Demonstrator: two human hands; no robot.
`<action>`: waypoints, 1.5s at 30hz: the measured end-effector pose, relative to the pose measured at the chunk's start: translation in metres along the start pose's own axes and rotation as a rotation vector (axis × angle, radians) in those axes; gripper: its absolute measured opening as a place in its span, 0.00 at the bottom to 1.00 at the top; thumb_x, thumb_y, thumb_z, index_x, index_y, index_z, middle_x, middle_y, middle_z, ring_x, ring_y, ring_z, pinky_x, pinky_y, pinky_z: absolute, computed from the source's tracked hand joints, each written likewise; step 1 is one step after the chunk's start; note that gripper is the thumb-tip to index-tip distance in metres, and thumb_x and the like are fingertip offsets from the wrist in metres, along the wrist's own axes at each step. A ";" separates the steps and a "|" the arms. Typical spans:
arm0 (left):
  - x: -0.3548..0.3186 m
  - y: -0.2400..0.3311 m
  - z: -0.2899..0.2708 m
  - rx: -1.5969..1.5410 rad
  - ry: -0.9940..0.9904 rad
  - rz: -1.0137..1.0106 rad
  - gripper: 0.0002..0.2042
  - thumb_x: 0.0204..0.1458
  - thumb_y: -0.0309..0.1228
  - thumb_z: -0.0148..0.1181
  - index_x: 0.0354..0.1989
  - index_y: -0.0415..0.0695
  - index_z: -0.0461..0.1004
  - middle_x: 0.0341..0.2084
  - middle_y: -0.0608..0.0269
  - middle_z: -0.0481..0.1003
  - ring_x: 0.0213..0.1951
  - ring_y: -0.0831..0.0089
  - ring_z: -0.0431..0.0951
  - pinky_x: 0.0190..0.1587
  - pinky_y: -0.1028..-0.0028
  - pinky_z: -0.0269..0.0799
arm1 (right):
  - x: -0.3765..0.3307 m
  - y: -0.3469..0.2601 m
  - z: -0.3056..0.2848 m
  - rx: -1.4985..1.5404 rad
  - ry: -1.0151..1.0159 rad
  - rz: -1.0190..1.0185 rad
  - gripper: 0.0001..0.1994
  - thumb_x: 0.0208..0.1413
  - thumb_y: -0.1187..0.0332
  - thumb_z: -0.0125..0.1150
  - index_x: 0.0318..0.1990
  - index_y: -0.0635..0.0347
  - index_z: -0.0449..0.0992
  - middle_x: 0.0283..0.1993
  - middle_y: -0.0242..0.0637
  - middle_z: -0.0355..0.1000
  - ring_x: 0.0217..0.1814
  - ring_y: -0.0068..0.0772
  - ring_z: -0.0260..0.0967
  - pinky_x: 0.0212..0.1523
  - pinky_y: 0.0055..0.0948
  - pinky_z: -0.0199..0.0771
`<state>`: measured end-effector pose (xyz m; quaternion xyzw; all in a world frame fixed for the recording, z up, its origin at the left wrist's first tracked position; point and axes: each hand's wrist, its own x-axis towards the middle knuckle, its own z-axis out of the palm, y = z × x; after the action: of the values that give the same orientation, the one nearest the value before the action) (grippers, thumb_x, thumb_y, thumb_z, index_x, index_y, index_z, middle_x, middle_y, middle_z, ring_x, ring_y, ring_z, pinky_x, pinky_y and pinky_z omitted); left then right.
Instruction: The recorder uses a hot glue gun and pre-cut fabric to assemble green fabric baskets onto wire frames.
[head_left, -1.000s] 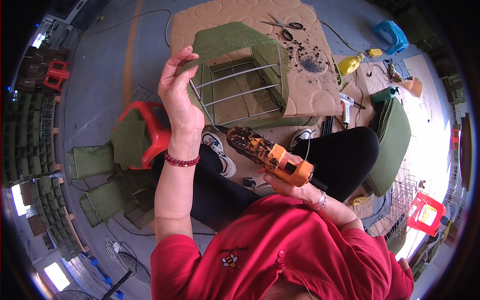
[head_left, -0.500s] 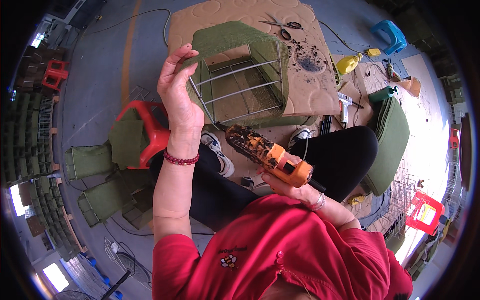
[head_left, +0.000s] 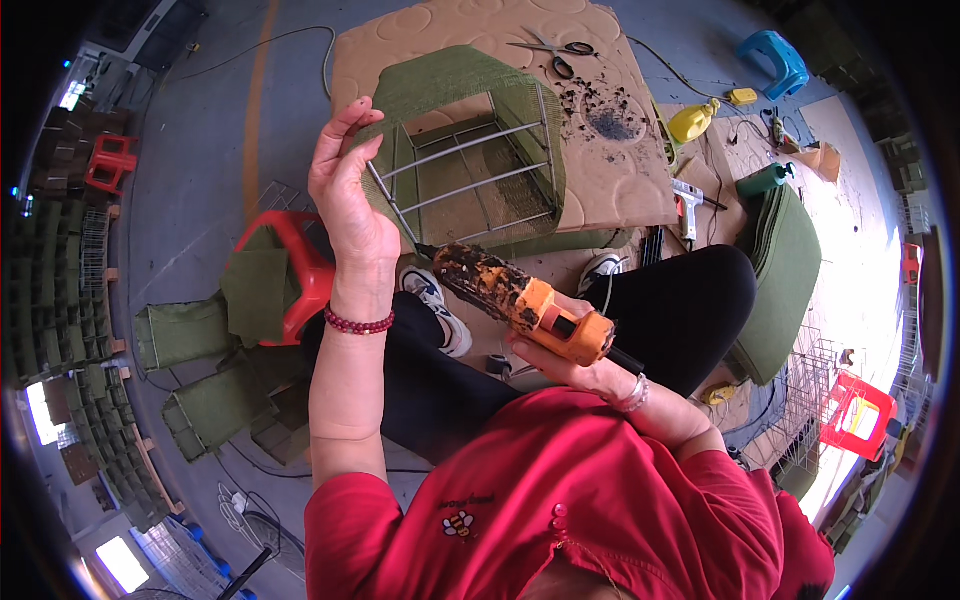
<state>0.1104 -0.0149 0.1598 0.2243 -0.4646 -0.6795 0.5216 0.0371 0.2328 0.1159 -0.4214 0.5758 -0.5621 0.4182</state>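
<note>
In front of me a box-shaped wire frame (head_left: 475, 190) covered in green mesh fabric (head_left: 445, 78) rests on the cardboard-topped surface, its barred open side facing me. My left hand (head_left: 355, 205) is at its left edge, the fingers curled against the fabric beside the wire. My right hand (head_left: 570, 365) is wrapped round an orange glue gun (head_left: 520, 305), whose barrel is caked with dark residue. The gun's tip touches or almost touches the frame's lower left corner. Part of the right hand is hidden under the gun.
Black scissors (head_left: 558, 50) and dark crumbs (head_left: 612, 122) lie on the cardboard (head_left: 630, 190). At right are a white glue gun (head_left: 688, 208), a yellow bottle (head_left: 692, 122) and stacked green panels (head_left: 785, 270). A red stool (head_left: 310, 270) with green pieces stands left.
The frame, my left hand and the orange glue gun appear slightly farther left, partly because the whole view has shifted. The gun's tip stays by the lower left corner; both grips look unchanged.
</note>
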 end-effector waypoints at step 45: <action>0.000 -0.002 0.000 0.031 -0.022 0.017 0.17 0.48 0.17 0.52 0.48 0.38 0.76 0.42 0.61 0.77 0.50 0.73 0.74 0.58 0.74 0.64 | -0.015 -0.007 -0.007 -0.032 0.029 0.038 0.04 0.54 0.71 0.62 0.36 0.58 0.74 0.25 0.27 0.68 0.22 0.18 0.65 0.23 0.23 0.63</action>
<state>0.1096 -0.0148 0.1582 0.2208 -0.4825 -0.6705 0.5185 0.0346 0.2490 0.1232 -0.4088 0.5986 -0.5510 0.4135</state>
